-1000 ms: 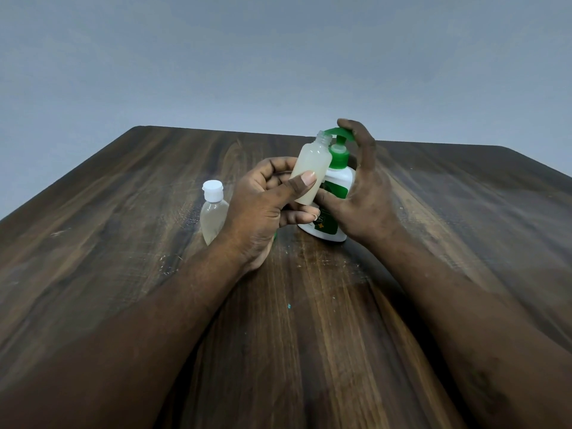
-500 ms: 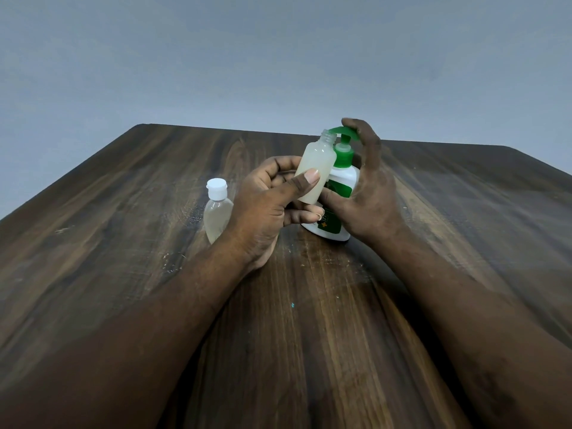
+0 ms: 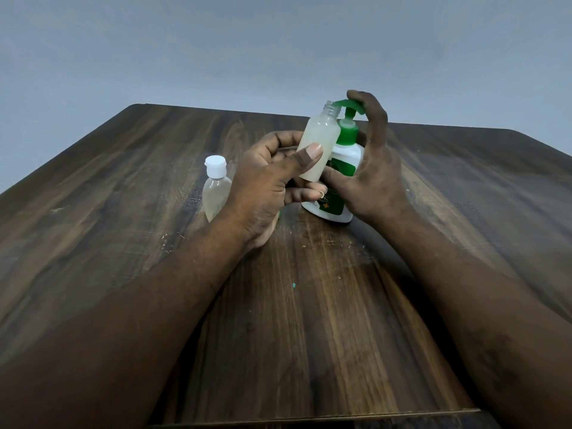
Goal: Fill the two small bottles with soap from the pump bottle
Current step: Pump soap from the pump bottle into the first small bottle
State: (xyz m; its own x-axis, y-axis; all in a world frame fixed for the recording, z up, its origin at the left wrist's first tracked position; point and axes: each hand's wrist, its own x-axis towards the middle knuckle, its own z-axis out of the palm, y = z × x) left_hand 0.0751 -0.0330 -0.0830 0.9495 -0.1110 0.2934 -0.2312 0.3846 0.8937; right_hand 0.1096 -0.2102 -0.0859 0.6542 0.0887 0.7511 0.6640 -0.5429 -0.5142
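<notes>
At a wooden table [image 3: 123, 243], left hand [image 3: 266, 187] grips an uncapped small bottle [image 3: 318, 144], right hand [image 3: 374, 181] clasps the pump bottle [image 3: 348, 154].

Indoor room, exact kind cannot be told. Plain grey wall [image 3: 278, 41] fills whole background. Dark wood-grain table [image 3: 123, 243] with rounded far corners, top scuffed and dotted with pale specks. Green-and-white pump bottle [image 3: 348, 151] and small capped bottle [image 3: 216, 193] on it suggest household or plain tabletop work spot.
</notes>
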